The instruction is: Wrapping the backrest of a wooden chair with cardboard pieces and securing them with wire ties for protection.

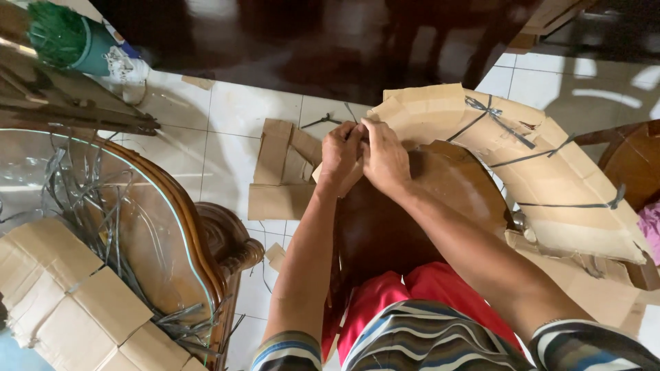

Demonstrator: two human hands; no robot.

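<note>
Your left hand (340, 154) and right hand (385, 159) pinch the cardboard (550, 185) edge, fingers closed | cardboard wraps the brown chair (385, 227), tied with straps (491, 113) | glass table (124, 220) holds loose straps and flat cardboard.

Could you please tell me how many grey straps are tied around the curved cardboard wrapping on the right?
3 visible: one knotted near the top of the cardboard wrapping at, one across its middle, and one lower right. More may be hidden behind the hands or beneath the cardboard.
</note>
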